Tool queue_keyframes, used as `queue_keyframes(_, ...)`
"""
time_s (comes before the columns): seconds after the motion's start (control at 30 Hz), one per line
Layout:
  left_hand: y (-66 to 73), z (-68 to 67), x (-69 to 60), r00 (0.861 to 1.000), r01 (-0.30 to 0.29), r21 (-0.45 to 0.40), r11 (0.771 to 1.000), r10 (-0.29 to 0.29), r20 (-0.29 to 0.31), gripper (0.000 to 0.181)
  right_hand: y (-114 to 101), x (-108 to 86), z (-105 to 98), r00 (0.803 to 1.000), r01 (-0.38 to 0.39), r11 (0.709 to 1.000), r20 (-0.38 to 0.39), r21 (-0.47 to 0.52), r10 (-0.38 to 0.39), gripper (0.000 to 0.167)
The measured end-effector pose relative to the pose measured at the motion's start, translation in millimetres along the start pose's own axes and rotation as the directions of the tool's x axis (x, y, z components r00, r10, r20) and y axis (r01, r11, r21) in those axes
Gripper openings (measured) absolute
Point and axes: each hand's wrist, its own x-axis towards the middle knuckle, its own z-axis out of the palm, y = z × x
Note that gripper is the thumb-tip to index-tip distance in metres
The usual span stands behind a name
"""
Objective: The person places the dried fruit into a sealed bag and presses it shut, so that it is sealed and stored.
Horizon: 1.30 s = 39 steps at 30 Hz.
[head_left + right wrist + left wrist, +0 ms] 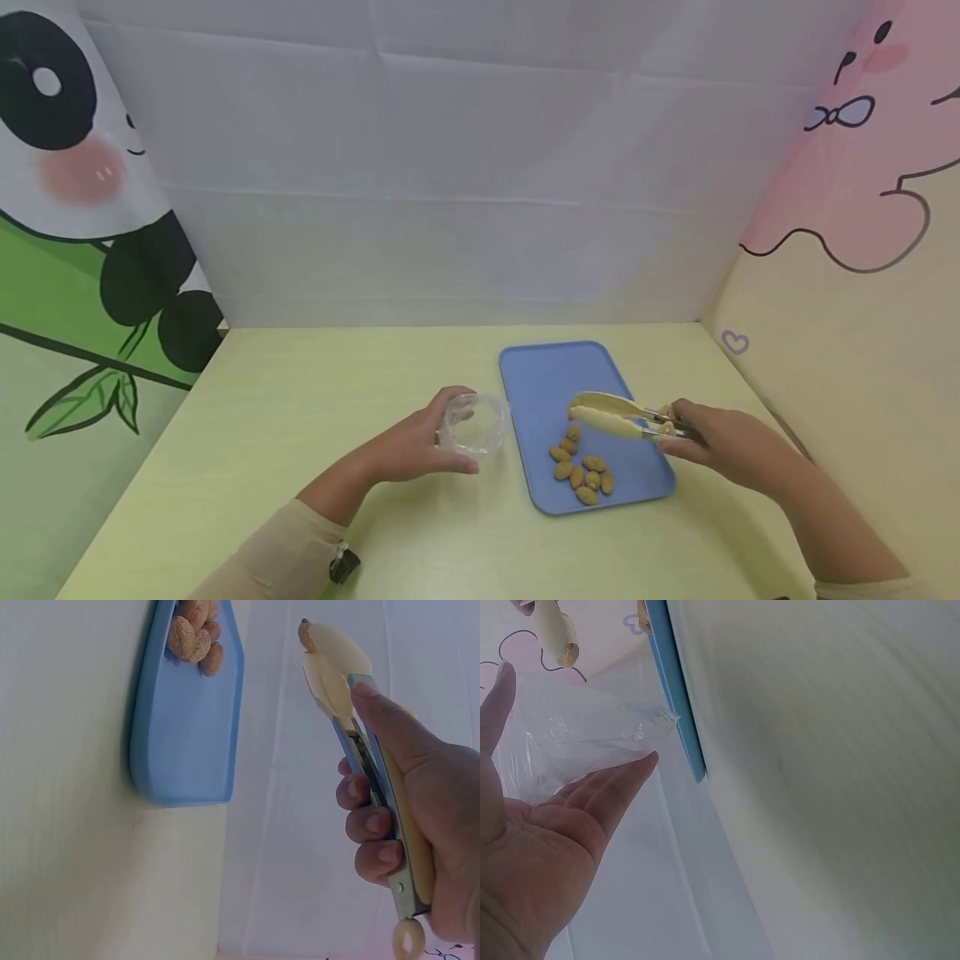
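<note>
My left hand (pixel 412 442) holds a clear plastic cup (pixel 474 425) between thumb and fingers, just left of the blue tray (pixel 555 375). In the left wrist view the cup (pixel 592 739) lies between the thumb and the extended fingers. My right hand (pixel 738 442) grips metal tongs with cream tips (pixel 611 417), held over the tray. A brown oval piece, like a nut in its shell (pixel 305 634), is pinched at the tips of the tongs (pixel 341 667). Several more brown pieces (pixel 587 496) lie in the tray's near part.
The tray stands on a pale yellow-green table (pixel 300 400). A white sheet (pixel 450 208) rises behind the table. Cartoon-printed panels stand at the left (pixel 67 275) and right (pixel 862 333). A black strap piece (pixel 344 565) shows at the left sleeve.
</note>
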Motion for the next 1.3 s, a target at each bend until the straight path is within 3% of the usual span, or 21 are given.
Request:
queue_keyframes(0.5,-0.1,3.4,1.0,1.0,0.001,-0.007,1.0,-0.001,0.011,0.089,-8,-1.7,17,1.0,-0.013,0.996,-0.014,0.093,0.015,0.027)
queue_keyframes(0.73,2.5,5.1,0.9,1.0,0.008,-0.02,1.0,-0.007,0.031,0.089,-14,0.0,12,1.0,-0.022,0.994,-0.018,0.106,0.024,0.028)
queue_keyframes(1.07,3.1,6.2,1.1,0.999,0.018,0.007,1.0,-0.018,0.029,0.09,-30,2.3,-3,0.998,0.025,0.997,-0.063,0.077,-0.02,0.027)
queue_keyframes(1.3,3.3,6.6,0.8,0.999,0.031,0.031,0.999,-0.032,0.027,0.089,-44,3.8,-4,0.998,0.045,0.994,-0.042,0.104,-0.04,0.026)
